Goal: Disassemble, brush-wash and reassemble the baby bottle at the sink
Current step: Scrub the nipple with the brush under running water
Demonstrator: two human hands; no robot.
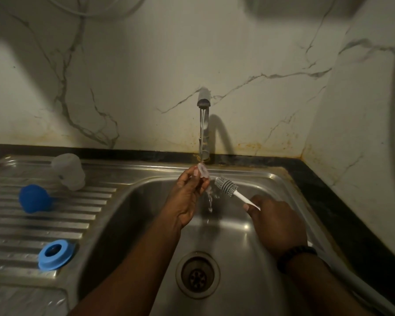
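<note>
My left hand (187, 197) pinches a small clear teat (203, 173) under the running stream from the tap (203, 124). My right hand (276, 224) grips the white handle of a grey silicone bottle brush (226, 185), whose head points left, just beside the teat. On the ribbed drainboard lie the frosted bottle body (70, 172) on its side, a dark blue cap (33, 198) and a light blue screw ring (55, 254).
The steel sink basin (237, 247) has a round drain (197, 274) near its front. A dark counter edge (342, 201) runs along the right, with the marble wall behind. Water falls from the teat into the basin.
</note>
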